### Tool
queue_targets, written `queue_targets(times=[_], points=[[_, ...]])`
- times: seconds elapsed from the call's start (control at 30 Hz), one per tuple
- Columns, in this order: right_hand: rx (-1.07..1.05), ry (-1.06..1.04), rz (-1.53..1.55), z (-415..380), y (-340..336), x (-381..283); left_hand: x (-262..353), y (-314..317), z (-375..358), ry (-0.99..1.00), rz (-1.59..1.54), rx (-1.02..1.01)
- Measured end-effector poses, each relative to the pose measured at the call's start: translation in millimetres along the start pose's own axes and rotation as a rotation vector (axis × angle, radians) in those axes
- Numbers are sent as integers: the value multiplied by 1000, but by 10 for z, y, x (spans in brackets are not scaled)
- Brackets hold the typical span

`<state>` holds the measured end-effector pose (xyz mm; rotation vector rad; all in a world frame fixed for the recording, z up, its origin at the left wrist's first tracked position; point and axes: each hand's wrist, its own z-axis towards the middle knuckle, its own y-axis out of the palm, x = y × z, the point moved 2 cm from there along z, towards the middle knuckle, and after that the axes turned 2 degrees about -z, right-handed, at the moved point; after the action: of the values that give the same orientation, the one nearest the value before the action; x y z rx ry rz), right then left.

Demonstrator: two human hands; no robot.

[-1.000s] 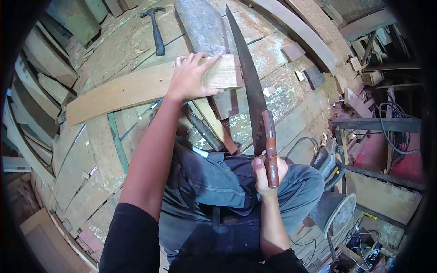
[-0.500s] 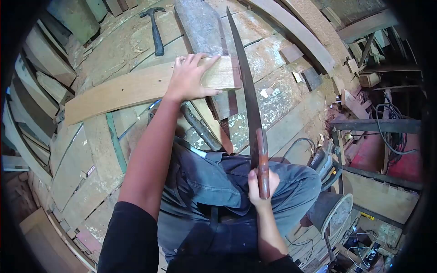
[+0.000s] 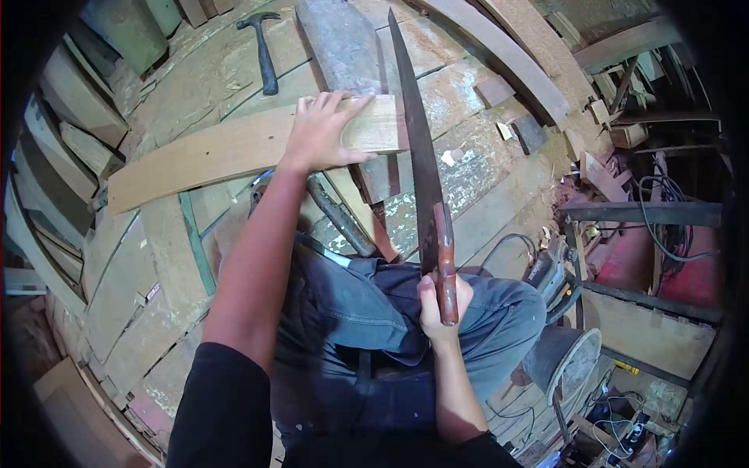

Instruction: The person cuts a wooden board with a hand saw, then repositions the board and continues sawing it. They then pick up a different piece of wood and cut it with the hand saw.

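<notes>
My right hand (image 3: 446,306) grips the wooden handle of a handsaw (image 3: 419,148), whose long dark blade points away from me. The blade stands right at the right end of a curved wooden board (image 3: 211,156). On top of that board, near the same end, my left hand (image 3: 324,129) lies flat with its fingers spread, pressing it. Under the board's end is a thick grey wooden block (image 3: 343,47). Close to my left wrist, a dark tool handle (image 3: 339,214) lies beside a narrow wood strip (image 3: 363,207).
A hammer (image 3: 264,54) lies on the plank floor beyond the board. Curved wooden pieces (image 3: 58,101) lean at the left, and another curved beam (image 3: 507,54) lies at upper right. A power tool (image 3: 550,273), a bucket (image 3: 573,366) and cables (image 3: 663,210) are at my right.
My right hand has pushed the saw slightly forward, away from me, along the board's end. The left hand stays on the board.
</notes>
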<state>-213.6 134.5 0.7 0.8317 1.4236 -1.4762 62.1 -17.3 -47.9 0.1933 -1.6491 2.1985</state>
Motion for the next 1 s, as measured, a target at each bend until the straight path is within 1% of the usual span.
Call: queue_targets(times=[0.17, 0.23, 0.27, 0.37, 0.4, 0.43, 0.5, 0.57, 0.67, 0.73, 0.77, 0.8, 0.83, 0.9, 1.0], points=[[-18, -37, -63, -94, -14, -56, -34, 23, 11, 3, -12, 0], [-34, -113, -167, -230, -108, -53, -41, 21, -1, -17, -5, -21], [-64, -33, -140, -284, -152, -51, -35, 22, -2, -11, 3, -16], [-66, -36, -121, -228, -173, -44, -34, 41, -13, 6, 19, 7], [-68, -69, -146, -148, -146, -116, -35, 47, -10, 17, 33, 26], [-67, -63, -148, -88, -133, -133, -33, 56, -15, 18, 29, 22], [-91, 11, -65, 15, -105, -128, -40, 60, 0, 11, 26, 19], [-82, -4, -65, 27, -139, -86, -44, 58, 1, 7, 24, 15], [-84, 46, 0, -9, -191, 65, -51, 37, 9, 4, 15, -12], [-83, 6, -52, -26, -171, -10, -46, 41, 2, 6, 15, 3], [-79, -32, -102, -44, -152, -46, -50, 41, 1, 11, 16, 16], [-80, -1, -104, -139, -154, -37, -50, 35, 7, 8, 18, 17], [-75, -2, -168, -249, -170, -47, -42, 38, 6, 7, 22, 11], [-120, -78, -169, -482, -244, -6, -58, 36, -8, -2, 29, 2], [-100, -16, -146, -546, -291, 2, -40, 57, -5, 7, -9, -4]])
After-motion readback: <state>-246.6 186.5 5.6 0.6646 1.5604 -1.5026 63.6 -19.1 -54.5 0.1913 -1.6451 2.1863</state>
